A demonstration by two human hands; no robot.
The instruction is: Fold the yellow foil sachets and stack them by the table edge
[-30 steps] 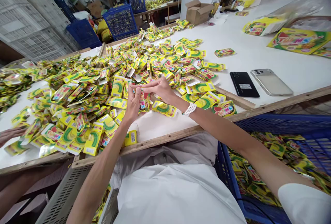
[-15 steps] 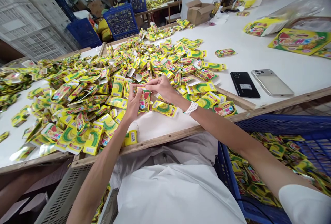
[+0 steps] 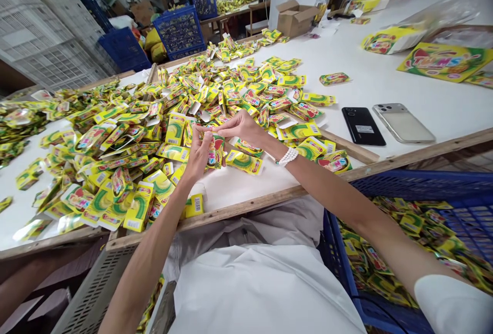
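Working a foil sachet (image 3: 215,151) at the near tabletop (image 3: 269,185) edge, closed left-hand fingers (image 3: 197,141) gripping it, right-hand fingers (image 3: 227,127) pinching its top; loose sachet heap (image 3: 173,92) left, more filling blue crate (image 3: 339,252) at lower right.

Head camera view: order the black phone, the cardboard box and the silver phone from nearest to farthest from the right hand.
From the right hand:
1. Black phone, on the table to the hand's right.
2. Silver phone, next to the black phone, farther right.
3. Cardboard box, far back in the room.
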